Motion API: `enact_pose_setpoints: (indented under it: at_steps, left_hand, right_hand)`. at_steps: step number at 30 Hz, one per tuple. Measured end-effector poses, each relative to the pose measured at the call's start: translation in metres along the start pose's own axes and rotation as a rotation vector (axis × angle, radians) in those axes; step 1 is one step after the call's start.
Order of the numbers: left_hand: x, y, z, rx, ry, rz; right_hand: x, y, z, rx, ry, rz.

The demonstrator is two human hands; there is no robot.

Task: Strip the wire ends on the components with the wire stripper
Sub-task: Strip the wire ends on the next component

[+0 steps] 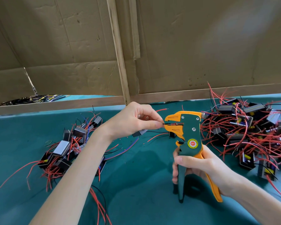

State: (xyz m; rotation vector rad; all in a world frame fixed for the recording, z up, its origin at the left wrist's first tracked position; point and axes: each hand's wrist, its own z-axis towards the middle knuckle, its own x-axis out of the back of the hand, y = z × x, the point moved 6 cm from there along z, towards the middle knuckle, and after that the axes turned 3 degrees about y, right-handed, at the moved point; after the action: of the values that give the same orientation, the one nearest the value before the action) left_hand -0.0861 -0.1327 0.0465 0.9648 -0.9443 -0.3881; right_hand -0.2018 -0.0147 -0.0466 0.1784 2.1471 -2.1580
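My right hand [199, 166] grips the handles of a green and orange wire stripper [189, 137], held upright with its jaws facing left. My left hand [136, 120] pinches a black wire end [165, 123] between thumb and forefinger, and the wire's tip sits inside the stripper's jaws. A small grey-black component [139, 133] hangs under my left hand, partly hidden by the palm. Its red wire [156, 137] trails to the right over the table.
A pile of components with red wires [66, 150] lies left of my left arm on the green table cover [136, 176]. A bigger pile [250, 130] fills the right side. Cardboard walls [201, 46] and a wooden rail [55, 104] close the back.
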Motion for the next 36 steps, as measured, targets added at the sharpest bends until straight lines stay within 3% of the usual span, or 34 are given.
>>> enact_pose_setpoints:
  at_steps: [7, 11, 14, 18, 24, 30, 36]
  left_hand:
    - [-0.001, 0.003, -0.001, -0.010, 0.000, -0.006]
    - [-0.006, -0.009, 0.005, 0.041, 0.046, 0.033]
    - [-0.011, -0.017, 0.009, 0.067, 0.112, 0.077]
    - [-0.003, -0.021, 0.012, 0.030, 0.280, 0.199]
    - [0.015, -0.004, 0.026, -0.088, 0.605, 0.150]
    - [-0.032, -0.002, 0.072, -0.117, 0.400, 0.121]
    - [-0.066, -0.032, 0.076, 0.062, 0.099, 0.151]
  right_hand:
    - [-0.008, 0.002, -0.007, -0.054, 0.127, 0.037]
    - [0.001, 0.010, -0.007, -0.051, 0.349, -0.001]
    - [0.004, 0.010, -0.001, -0.035, 0.342, 0.054]
    - [0.012, 0.002, 0.006, 0.013, 0.287, 0.210]
    - [0.033, 0.002, 0.010, -0.019, 0.409, 0.311]
    - [0.029, 0.005, 0.009, -0.056, 0.368, 0.385]
    - [0.032, 0.003, 0.010, -0.015, 0.342, 0.470]
